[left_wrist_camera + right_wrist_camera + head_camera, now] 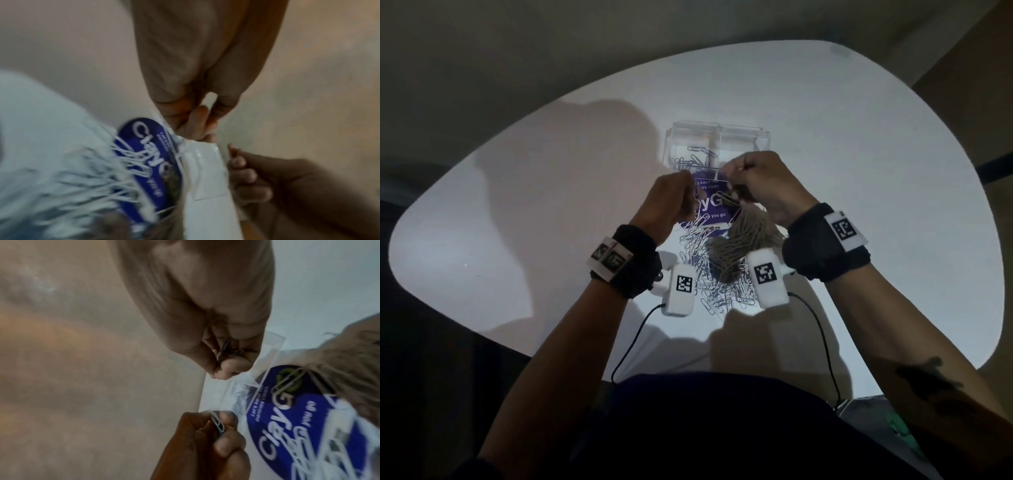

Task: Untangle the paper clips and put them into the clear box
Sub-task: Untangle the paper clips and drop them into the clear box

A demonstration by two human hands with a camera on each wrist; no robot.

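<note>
The clear box (717, 140) stands on the white table beyond my hands, with several paper clips (697, 159) lying in it. My right hand (736, 181) is raised just in front of the box and grips the top of a tangled bunch of paper clips (743, 240), which hangs down from it; the gripped clips (226, 352) show between its curled fingers. My left hand (690, 195), close to its left, pinches a single paper clip (218, 423) between thumb and fingers. A loose pile of clips (705, 284) lies on the table under my wrists.
A round purple sticker (710, 205) with white lettering lies on the table (876, 178) between the box and the pile. The table has rounded edges, with dark floor beyond. Thin black cables (822, 335) run from the wrist cameras back toward my body.
</note>
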